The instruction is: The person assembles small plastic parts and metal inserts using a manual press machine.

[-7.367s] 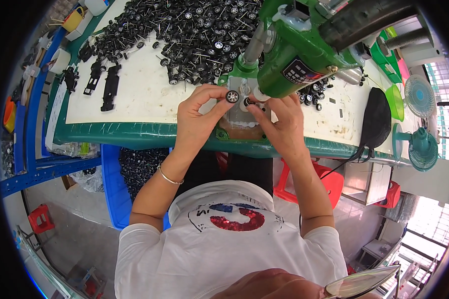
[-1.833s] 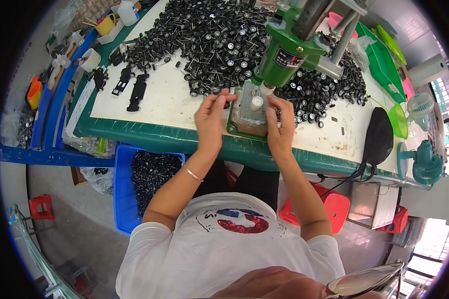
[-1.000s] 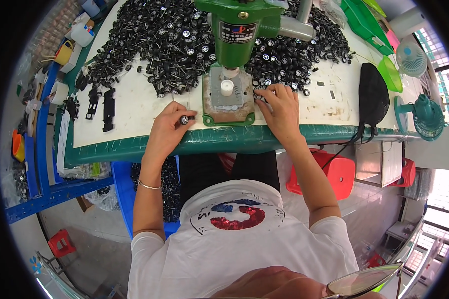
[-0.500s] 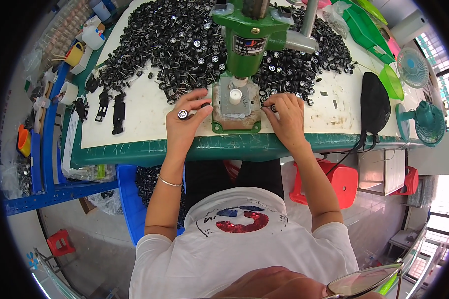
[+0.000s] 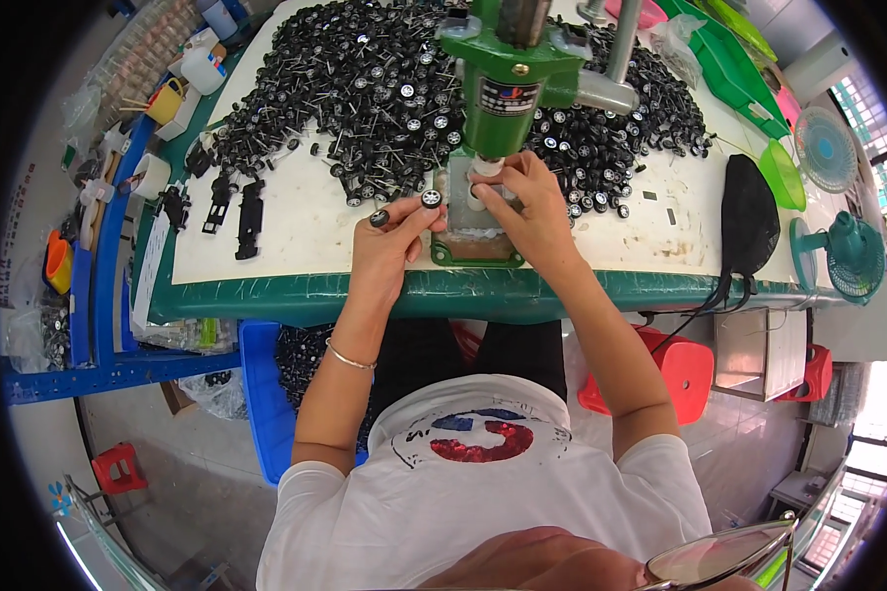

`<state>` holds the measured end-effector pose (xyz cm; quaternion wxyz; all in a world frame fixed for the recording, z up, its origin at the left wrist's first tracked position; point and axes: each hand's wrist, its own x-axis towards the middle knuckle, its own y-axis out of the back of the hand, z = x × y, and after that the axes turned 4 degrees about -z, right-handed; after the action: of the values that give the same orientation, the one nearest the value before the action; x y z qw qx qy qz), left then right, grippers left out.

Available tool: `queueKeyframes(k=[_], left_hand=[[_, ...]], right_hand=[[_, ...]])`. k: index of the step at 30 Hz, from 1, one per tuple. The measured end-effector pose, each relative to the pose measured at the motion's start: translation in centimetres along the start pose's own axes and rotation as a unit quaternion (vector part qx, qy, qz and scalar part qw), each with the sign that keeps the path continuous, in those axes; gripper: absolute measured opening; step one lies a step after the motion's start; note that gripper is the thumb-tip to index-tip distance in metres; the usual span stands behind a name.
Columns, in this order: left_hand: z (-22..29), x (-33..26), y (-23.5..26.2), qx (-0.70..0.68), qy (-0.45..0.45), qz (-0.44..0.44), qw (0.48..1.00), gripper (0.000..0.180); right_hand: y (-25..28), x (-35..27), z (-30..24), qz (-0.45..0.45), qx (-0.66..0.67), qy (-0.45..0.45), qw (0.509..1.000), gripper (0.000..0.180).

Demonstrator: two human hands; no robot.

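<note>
My left hand (image 5: 389,246) is closed on small black toy wheels at the press's left edge. One toy wheel (image 5: 431,199) with a silver hub is pinched at its fingertips, and a second wheel (image 5: 378,219) sits between the fingers further back. Under the ram of the green bench press (image 5: 501,118), my right hand (image 5: 534,212) has its fingers curled in around the short white post (image 5: 476,198). Whatever those fingers grip is hidden by them. The press base (image 5: 478,258) stands near the table's front edge.
A large heap of black wheels and axles (image 5: 365,108) spreads behind and beside the press. Several black toy chassis (image 5: 250,222) lie at the left. On the right are a black cloth bag (image 5: 747,212), a green fan (image 5: 851,251) and a green tray (image 5: 724,64).
My right hand has moved from beside the base, leftward and up to the post under the ram. My left hand has turned, bringing a wheel to its fingertips. The view has shifted slightly.
</note>
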<state>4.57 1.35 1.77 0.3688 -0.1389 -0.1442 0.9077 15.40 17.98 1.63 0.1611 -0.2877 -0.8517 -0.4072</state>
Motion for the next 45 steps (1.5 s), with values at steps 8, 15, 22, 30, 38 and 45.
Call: queueKeyframes(k=[8, 15, 22, 30, 38, 45], left_hand=[[-0.2, 1.4, -1.7, 0.093, -0.134, -0.030, 0.986, 0.013], [-0.5, 2.4, -2.7, 0.192, -0.235, -0.045, 0.952, 0.014], [0.5, 2.5, -4.6, 0.134, -0.198, -0.068, 0.969, 0.014], [0.7, 3.2, -4.5, 0.118, -0.183, -0.103, 0.971, 0.015], [0.5, 3.2, -3.9, 0.146, -0.192, -0.107, 0.965, 0.013], [0.3, 3.1, -3.8, 0.150, -0.197, -0.104, 0.963, 0.013]], right_hand=[[1.5, -0.2, -0.4, -0.104, 0.072, -0.062, 0.990, 0.030], [6.0, 1.4, 1.0, 0.090, 0.216, -0.168, 0.958, 0.035], [13.0, 11.4, -2.4, 0.160, 0.447, -0.078, 0.876, 0.042], [16.2, 20.6, -6.3, -0.039, 0.668, -0.115, 0.734, 0.026], [14.7, 16.3, -10.8, 0.211, 0.403, 0.065, 0.888, 0.027], [14.1, 14.2, -12.4, 0.242, 0.374, 0.126, 0.887, 0.026]])
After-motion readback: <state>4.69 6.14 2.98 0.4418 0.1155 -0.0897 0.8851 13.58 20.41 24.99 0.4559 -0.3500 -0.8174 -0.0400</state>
